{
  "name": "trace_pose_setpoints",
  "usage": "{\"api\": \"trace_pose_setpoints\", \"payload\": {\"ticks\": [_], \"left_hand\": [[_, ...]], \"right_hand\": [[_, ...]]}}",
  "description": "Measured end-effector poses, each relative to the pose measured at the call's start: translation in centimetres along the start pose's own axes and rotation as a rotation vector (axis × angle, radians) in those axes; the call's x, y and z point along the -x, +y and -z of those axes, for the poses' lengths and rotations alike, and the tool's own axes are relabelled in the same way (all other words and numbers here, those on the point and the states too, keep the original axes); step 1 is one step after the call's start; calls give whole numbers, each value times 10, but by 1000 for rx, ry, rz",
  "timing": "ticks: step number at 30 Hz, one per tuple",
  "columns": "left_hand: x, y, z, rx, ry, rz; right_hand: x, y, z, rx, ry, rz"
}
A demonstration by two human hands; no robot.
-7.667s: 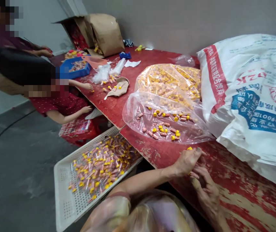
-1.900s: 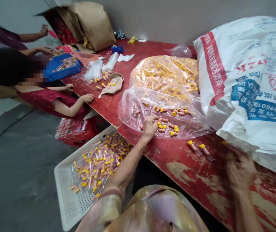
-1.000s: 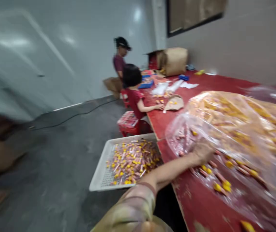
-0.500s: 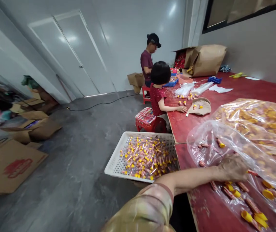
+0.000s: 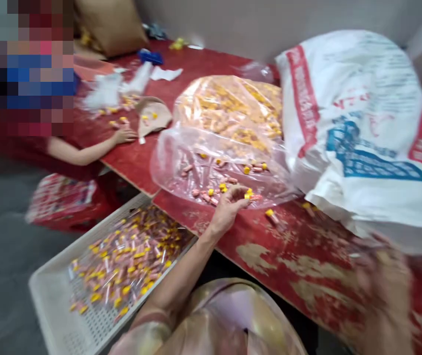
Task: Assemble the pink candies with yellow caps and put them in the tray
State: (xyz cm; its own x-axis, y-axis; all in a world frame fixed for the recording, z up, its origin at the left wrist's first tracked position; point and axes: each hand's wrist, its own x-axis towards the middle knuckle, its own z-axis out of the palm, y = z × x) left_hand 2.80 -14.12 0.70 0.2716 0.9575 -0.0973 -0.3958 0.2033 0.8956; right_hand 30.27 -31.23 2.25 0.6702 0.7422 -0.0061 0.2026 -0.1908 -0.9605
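My left hand point(image 5: 229, 207) reaches to the near edge of a clear plastic bag point(image 5: 166, 162). Its thumb and fingers pinch a small pink tube with a yellow cap point(image 5: 254, 197). More such tubes lie loose in the bag's mouth, while its back part bulges with many yellow-capped pieces point(image 5: 229, 103). Off to the right, my right hand point(image 5: 381, 271) is smeared by motion, close to the lower edge of a white sack point(image 5: 366, 128). Whether it holds anything is hidden by the blur. One yellow-capped tube point(image 5: 273, 216) lies on the red table point(image 5: 262, 246) between my hands.
A white perforated tray point(image 5: 44, 291) of yellow-capped pieces stands below the table's left edge. Beyond it are a red stool point(image 5: 62, 202) and another person's arm point(image 5: 88, 153), the hand beside a tan cloth point(image 5: 159, 113). Clear wrappers point(image 5: 103, 91) and a cardboard box point(image 5: 110, 24) lie farther back.
My view has swung right and down, bringing the white sack and my right hand into sight. My left hand now shows a capped tube at its fingertips.
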Motion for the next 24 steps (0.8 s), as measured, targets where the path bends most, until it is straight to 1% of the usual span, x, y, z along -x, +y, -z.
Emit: {"api": "trace_pose_setpoints", "payload": {"ticks": [1,3,5,7,9,11,13,15,18,20,21,24], "left_hand": [[9,-8,-12,40,-39,41],[26,-20,-34,59,-104,110],[39,-28,-49,8,-177,137],[48,-30,-56,-55,-235,123],[56,-30,-59,-123,-254,78],[63,-30,-59,-218,-226,10],[73,-32,-61,-324,-196,-67],[82,-34,-62,-406,-203,-120],[91,-38,-61,-466,-211,-149],[92,-37,-60,-482,-212,-145],[91,-37,-59,-492,-231,-140],[81,-30,-58,-533,-368,-155]], "right_hand": [[12,-1,-5,-9,-69,-17],[27,-3,-26,10,-294,54],[32,-4,-50,76,-382,269],[33,-4,-67,116,-373,437],[34,-3,-74,140,-370,515],[35,-2,-76,170,-372,567],[35,-1,-77,194,-354,603],[37,0,-79,226,-331,638],[42,4,-86,268,-307,681],[46,9,-91,289,-276,682],[48,11,-92,300,-263,669],[46,19,-91,330,-266,668]]}}
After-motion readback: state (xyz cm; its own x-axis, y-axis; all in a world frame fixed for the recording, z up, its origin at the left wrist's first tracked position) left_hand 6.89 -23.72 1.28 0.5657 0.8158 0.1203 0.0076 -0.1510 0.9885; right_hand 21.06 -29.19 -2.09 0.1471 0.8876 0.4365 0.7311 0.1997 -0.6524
